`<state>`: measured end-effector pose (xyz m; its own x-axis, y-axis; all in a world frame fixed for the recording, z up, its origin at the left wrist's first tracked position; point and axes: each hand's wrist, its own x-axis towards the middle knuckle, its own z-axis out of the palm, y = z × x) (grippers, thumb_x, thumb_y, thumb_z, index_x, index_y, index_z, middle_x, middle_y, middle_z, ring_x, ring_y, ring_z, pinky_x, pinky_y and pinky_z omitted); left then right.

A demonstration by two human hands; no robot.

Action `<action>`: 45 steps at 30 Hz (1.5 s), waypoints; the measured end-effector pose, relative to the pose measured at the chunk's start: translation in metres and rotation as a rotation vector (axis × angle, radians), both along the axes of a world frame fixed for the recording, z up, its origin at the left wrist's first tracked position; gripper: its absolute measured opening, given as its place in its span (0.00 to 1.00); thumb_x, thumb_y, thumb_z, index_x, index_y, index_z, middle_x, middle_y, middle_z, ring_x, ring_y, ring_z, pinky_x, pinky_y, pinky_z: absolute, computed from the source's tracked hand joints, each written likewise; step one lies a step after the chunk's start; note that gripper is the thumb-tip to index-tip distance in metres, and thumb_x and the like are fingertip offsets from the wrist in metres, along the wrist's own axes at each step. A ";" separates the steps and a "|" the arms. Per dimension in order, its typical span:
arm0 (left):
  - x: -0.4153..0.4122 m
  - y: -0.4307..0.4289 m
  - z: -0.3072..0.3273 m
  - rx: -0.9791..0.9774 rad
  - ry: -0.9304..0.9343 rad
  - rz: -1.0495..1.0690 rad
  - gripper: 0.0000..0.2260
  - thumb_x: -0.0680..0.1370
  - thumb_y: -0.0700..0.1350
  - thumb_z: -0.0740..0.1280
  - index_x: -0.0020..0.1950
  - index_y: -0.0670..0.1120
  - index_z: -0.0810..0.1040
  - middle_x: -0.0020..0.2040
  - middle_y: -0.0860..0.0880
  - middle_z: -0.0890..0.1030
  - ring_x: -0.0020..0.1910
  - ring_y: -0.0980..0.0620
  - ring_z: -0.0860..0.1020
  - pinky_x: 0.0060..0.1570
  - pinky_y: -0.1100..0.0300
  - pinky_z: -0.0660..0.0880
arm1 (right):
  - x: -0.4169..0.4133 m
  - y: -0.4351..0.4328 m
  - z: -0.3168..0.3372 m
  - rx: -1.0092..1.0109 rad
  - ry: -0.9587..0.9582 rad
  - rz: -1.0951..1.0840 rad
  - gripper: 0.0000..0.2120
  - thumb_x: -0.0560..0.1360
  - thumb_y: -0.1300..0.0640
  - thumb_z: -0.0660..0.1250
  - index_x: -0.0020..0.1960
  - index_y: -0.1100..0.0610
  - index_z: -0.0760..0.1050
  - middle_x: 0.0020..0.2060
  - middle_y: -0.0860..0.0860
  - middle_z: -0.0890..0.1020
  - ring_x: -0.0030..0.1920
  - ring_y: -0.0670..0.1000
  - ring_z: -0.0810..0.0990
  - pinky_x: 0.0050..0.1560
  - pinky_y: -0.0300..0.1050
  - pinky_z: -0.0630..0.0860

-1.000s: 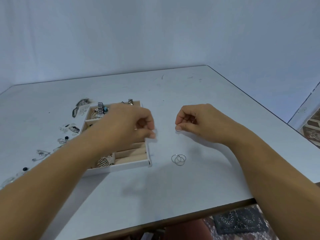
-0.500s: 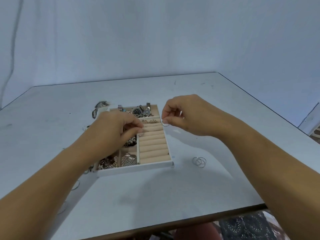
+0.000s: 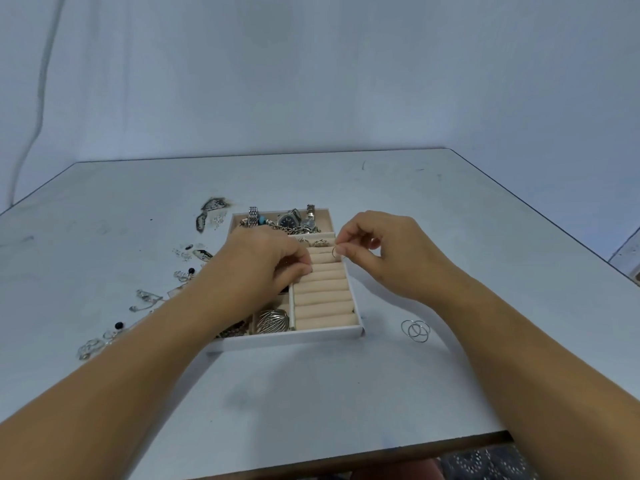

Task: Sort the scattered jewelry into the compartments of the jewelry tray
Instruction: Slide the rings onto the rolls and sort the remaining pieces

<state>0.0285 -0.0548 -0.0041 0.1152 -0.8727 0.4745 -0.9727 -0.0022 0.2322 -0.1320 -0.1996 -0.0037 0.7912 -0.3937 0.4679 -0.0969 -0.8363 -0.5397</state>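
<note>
A white jewelry tray [image 3: 287, 339] lies mid-table, with beige ring rolls [image 3: 323, 296] on its right side. My right hand [image 3: 381, 252] pinches a thin silver ring [image 3: 335, 252] over the upper ring rolls. My left hand [image 3: 266, 268] rests with curled fingers on the tray's middle, fingertips against the left edge of the rolls; nothing shows in it. Watches and bracelets [image 3: 289, 221] fill the far compartment. A silver shell-shaped piece [image 3: 272, 321] sits in a near compartment. Three thin rings [image 3: 415, 330] lie on the table to the tray's right.
Scattered earrings and small pieces [image 3: 149, 299] lie on the table left of the tray, partly under my left forearm. A dark patterned piece [image 3: 211, 211] sits beyond the tray's left corner. The table's front edge [image 3: 346, 462] is near me; its right edge runs diagonally.
My right hand carried the thin ring leftward from beside the tray to over the upper ring rolls. My left hand settled onto the tray's middle. The camera view shifted.
</note>
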 end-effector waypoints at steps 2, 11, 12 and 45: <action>0.000 -0.002 0.000 0.028 0.002 0.003 0.07 0.70 0.52 0.68 0.40 0.51 0.84 0.36 0.56 0.82 0.39 0.55 0.78 0.44 0.56 0.75 | 0.000 0.000 0.000 0.004 -0.009 0.001 0.01 0.73 0.58 0.70 0.44 0.53 0.80 0.38 0.42 0.80 0.40 0.45 0.77 0.43 0.36 0.73; 0.005 0.012 0.003 0.110 0.080 0.090 0.19 0.73 0.63 0.61 0.59 0.56 0.77 0.54 0.58 0.75 0.56 0.56 0.72 0.58 0.51 0.72 | 0.002 0.004 -0.002 0.013 0.001 0.027 0.01 0.73 0.57 0.71 0.44 0.53 0.80 0.38 0.42 0.81 0.40 0.43 0.77 0.43 0.31 0.70; 0.007 0.019 0.005 0.157 0.087 0.094 0.25 0.73 0.67 0.58 0.64 0.57 0.73 0.60 0.59 0.73 0.61 0.58 0.70 0.62 0.53 0.70 | 0.002 0.003 -0.002 0.014 0.000 0.026 0.01 0.73 0.58 0.71 0.45 0.53 0.80 0.38 0.42 0.81 0.40 0.43 0.77 0.43 0.30 0.70; 0.012 0.043 -0.005 0.346 0.146 0.054 0.44 0.66 0.78 0.54 0.76 0.54 0.59 0.73 0.62 0.60 0.71 0.61 0.58 0.72 0.56 0.60 | -0.020 0.000 0.026 -0.007 0.372 -0.033 0.06 0.75 0.50 0.67 0.51 0.43 0.80 0.46 0.42 0.77 0.46 0.41 0.75 0.48 0.34 0.70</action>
